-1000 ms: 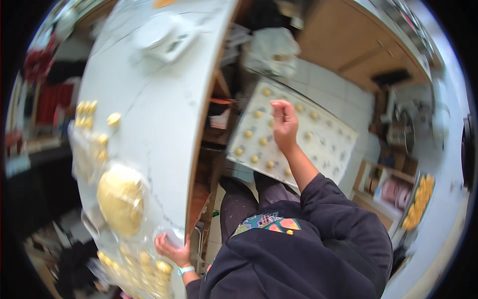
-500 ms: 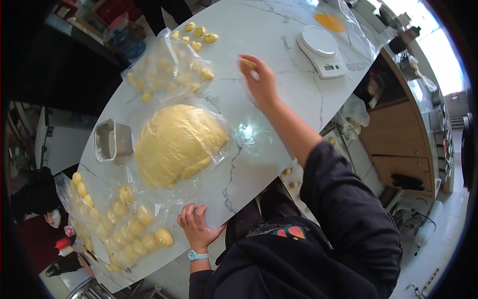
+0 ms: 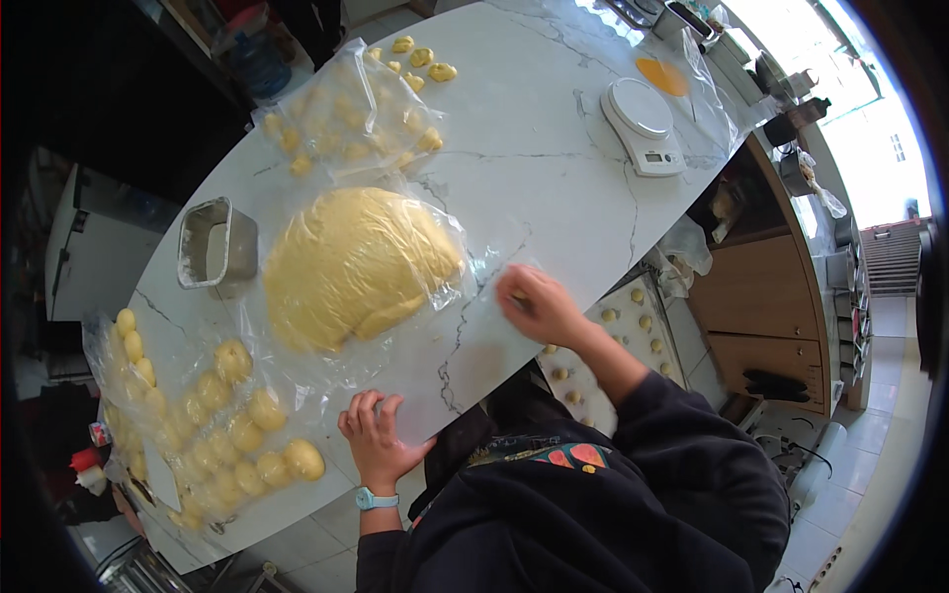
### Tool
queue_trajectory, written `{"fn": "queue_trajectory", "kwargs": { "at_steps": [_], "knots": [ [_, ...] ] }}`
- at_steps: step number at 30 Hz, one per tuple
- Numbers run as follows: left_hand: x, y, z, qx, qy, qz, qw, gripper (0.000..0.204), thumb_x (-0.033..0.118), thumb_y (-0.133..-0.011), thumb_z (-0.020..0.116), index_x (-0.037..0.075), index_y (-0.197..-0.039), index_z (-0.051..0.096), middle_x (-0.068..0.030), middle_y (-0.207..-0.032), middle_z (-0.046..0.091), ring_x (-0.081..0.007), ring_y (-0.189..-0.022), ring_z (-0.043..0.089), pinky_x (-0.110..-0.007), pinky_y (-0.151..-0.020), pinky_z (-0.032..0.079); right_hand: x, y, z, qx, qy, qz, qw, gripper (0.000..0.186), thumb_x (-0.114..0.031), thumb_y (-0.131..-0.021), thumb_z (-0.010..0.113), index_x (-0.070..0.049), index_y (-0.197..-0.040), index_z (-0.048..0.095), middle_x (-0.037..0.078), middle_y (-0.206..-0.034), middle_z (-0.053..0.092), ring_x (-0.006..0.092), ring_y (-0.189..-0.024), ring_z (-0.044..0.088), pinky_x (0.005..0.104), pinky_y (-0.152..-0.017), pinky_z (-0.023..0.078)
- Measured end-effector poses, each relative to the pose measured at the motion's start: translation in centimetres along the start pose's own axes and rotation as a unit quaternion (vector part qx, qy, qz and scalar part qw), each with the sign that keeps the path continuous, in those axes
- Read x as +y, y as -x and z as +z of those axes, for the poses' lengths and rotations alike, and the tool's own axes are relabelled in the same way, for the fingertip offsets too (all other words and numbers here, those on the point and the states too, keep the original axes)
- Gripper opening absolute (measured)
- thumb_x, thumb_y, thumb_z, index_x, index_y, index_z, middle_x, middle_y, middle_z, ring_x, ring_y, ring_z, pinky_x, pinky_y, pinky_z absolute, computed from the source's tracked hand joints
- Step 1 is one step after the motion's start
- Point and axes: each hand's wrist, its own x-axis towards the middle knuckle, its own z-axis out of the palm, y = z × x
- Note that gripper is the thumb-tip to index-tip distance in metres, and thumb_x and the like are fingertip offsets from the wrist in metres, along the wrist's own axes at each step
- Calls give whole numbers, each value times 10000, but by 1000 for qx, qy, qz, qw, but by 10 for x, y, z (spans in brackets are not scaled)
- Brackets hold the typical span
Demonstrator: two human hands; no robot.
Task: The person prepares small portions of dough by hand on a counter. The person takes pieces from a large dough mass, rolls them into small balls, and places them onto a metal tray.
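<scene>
My right hand (image 3: 539,306) is curled, palm down, low over the marble table (image 3: 539,212), right of the big dough mound. A bit of small yellow dough piece (image 3: 521,296) shows between its fingers; the rest is hidden. My left hand (image 3: 378,435) lies on the table's near edge, fingers apart, holding nothing. The large yellow dough mound (image 3: 356,262) sits under clear plastic in the middle. Nearer and left, smooth round dough balls (image 3: 267,407) lie in rows, mostly under plastic film. Several small rough dough pieces (image 3: 422,56) lie at the far side, some under a plastic bag (image 3: 346,114).
A metal loaf tin (image 3: 219,242) stands left of the mound. At the far right are a white kitchen scale (image 3: 643,124) and an orange scraper (image 3: 660,76). Below the table's right edge, a tray (image 3: 633,326) holds several small dough balls. Wooden cabinets (image 3: 756,306) stand beyond.
My right hand has come back from the far side toward me, with the small dough piece in its fingers. My left hand stays at the edge. The view has shifted slightly.
</scene>
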Motion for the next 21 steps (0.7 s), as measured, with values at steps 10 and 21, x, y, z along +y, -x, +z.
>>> {"fn": "queue_trajectory", "kwargs": {
  "at_steps": [10, 21],
  "knots": [
    [1, 1, -1, 13, 8, -1, 1000, 788, 429, -475, 887, 235, -1148, 527, -50, -1152, 467, -268, -1200, 454, -474, -972, 315, 1, -13, 14, 22, 48, -141, 989, 106, -31, -795, 623, -65, -796, 523, 84, -776, 546, 308, -745, 579, 383, -731, 497],
    [1, 2, -3, 16, 6, -3, 1000, 767, 425, -488, 890, 227, -1138, 535, -51, -1159, 472, -263, -1208, 454, -474, -983, 308, 0, -17, 1, 47, -5, -9, 999, 102, -59, -832, 612, -46, -863, 515, 139, -844, 561, 328, -775, 579, 397, -700, 477]
  ]
}}
